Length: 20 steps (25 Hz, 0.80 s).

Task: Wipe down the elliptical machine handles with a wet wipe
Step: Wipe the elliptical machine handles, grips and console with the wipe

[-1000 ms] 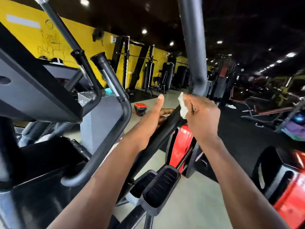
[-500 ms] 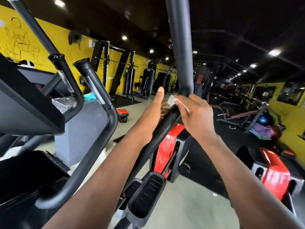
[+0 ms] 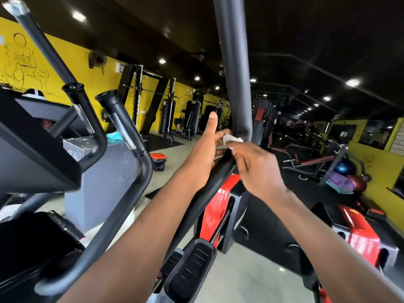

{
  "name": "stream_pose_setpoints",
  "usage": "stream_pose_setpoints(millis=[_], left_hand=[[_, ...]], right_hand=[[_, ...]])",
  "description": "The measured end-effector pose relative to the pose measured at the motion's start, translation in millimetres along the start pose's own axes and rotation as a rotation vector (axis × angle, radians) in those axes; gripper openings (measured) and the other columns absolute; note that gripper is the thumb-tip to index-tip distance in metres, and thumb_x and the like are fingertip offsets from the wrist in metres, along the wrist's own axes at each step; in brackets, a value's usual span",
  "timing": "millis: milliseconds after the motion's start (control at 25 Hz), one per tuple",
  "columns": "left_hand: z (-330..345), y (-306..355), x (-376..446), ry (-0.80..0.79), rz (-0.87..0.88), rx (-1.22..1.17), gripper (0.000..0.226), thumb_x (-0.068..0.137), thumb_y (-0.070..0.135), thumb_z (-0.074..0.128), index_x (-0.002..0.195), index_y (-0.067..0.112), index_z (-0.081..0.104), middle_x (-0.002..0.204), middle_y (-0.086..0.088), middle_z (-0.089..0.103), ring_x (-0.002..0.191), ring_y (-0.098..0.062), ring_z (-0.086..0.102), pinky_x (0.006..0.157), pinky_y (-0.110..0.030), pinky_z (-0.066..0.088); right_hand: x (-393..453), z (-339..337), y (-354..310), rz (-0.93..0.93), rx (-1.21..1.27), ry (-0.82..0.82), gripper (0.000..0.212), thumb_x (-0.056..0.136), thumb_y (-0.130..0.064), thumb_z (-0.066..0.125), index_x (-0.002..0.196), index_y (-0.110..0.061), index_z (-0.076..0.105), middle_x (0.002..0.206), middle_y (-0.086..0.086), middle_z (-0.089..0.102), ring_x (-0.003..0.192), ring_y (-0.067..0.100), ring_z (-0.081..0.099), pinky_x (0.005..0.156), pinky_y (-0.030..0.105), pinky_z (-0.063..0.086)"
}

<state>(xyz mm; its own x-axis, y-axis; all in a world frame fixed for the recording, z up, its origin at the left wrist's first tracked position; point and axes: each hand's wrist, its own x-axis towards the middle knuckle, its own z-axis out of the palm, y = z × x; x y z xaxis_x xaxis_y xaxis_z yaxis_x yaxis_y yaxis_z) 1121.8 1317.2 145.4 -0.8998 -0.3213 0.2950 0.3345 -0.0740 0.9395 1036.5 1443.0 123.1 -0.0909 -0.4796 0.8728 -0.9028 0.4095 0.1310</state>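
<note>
The elliptical's right moving handle (image 3: 235,68) is a thick dark grey bar that rises from a bend at centre frame up past the top edge. My left hand (image 3: 204,153) grips the black lower bar just under that bend, thumb pointing up. My right hand (image 3: 254,169) pinches a small white wet wipe (image 3: 231,139) and presses it against the bend of the handle. Two short fixed grips (image 3: 113,114) with black end caps stand at the left, beside the console (image 3: 32,136).
Black foot pedals (image 3: 190,267) lie below my arms. A red-and-black machine housing (image 3: 218,206) sits behind the handle, another red machine (image 3: 358,235) at the right. A grey block (image 3: 98,171), a red-lidded bin (image 3: 158,160), weight racks and benches stand further back.
My right hand has slid the wipe up along the bar towards the bend. My left hand keeps its grip. The camera has tilted upward and left.
</note>
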Motion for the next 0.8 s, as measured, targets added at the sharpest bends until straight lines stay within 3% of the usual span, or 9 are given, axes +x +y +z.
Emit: stream_pose_setpoints(millis=[120, 280, 360, 440, 520, 680, 800], left_hand=[[4, 6, -6, 0.028, 0.001, -0.001, 0.073, 0.09, 0.075, 0.021, 0.124, 0.026, 0.064, 0.133, -0.005, 0.062, 0.123, -0.021, 0.055, 0.115, -0.042, 0.031], [15, 18, -7, 0.054, 0.054, -0.05, 0.062, 0.095, 0.068, 0.018, 0.095, 0.029, 0.066, 0.095, 0.006, 0.069, 0.089, -0.004, 0.06, 0.079, -0.021, 0.038], [16, 22, -5, 0.064, 0.063, -0.068, 0.064, 0.095, 0.068, 0.019, 0.105, 0.025, 0.066, 0.105, 0.003, 0.069, 0.093, -0.007, 0.06, 0.095, -0.028, 0.04], [16, 27, -7, 0.051, 0.071, -0.077, 0.072, 0.094, 0.069, 0.02, 0.13, 0.02, 0.059, 0.129, -0.004, 0.064, 0.113, -0.015, 0.059, 0.109, -0.039, 0.037], [16, 31, -9, 0.051, 0.082, -0.101, 0.073, 0.094, 0.07, 0.022, 0.136, 0.02, 0.055, 0.133, -0.005, 0.061, 0.118, -0.018, 0.057, 0.108, -0.042, 0.04], [25, 42, -11, 0.09, 0.084, -0.203, 0.06, 0.092, 0.072, 0.027, 0.099, 0.026, 0.066, 0.1, 0.002, 0.072, 0.103, -0.015, 0.064, 0.095, -0.034, 0.046], [25, 54, -14, 0.113, 0.147, -0.258, 0.057, 0.094, 0.07, 0.025, 0.099, 0.027, 0.063, 0.097, 0.006, 0.07, 0.096, -0.011, 0.065, 0.087, -0.033, 0.047]], right_hand=[[-5, -9, -13, 0.006, 0.166, -0.091, 0.03, 0.09, -0.004, 0.056, 0.114, -0.018, 0.069, 0.097, 0.0, 0.073, 0.081, 0.015, 0.07, 0.075, 0.04, 0.059], [34, -33, 7, -0.253, -0.151, 0.112, 0.035, 0.092, -0.005, 0.051, 0.122, -0.017, 0.063, 0.089, 0.003, 0.069, 0.076, 0.021, 0.065, 0.07, 0.035, 0.056], [26, -28, 20, -0.294, -0.173, 0.037, 0.033, 0.093, -0.008, 0.05, 0.12, -0.019, 0.063, 0.087, 0.003, 0.07, 0.07, 0.023, 0.065, 0.063, 0.038, 0.057], [7, -20, 18, -0.262, -0.081, -0.108, 0.026, 0.095, -0.019, 0.047, 0.116, -0.021, 0.061, 0.083, 0.004, 0.072, 0.064, 0.022, 0.067, 0.055, 0.037, 0.057], [7, -23, 14, -0.32, -0.113, -0.175, 0.025, 0.095, -0.024, 0.048, 0.112, -0.019, 0.064, 0.078, 0.003, 0.072, 0.063, 0.023, 0.068, 0.052, 0.036, 0.056], [70, -59, 11, -0.581, -0.4, -0.007, 0.023, 0.093, -0.017, 0.058, 0.114, -0.016, 0.067, 0.071, 0.0, 0.062, 0.061, 0.021, 0.057, 0.054, 0.03, 0.045], [70, -60, 17, -0.56, -0.323, -0.032, 0.023, 0.095, -0.016, 0.055, 0.114, -0.017, 0.068, 0.071, -0.001, 0.062, 0.06, 0.019, 0.056, 0.055, 0.03, 0.047]])
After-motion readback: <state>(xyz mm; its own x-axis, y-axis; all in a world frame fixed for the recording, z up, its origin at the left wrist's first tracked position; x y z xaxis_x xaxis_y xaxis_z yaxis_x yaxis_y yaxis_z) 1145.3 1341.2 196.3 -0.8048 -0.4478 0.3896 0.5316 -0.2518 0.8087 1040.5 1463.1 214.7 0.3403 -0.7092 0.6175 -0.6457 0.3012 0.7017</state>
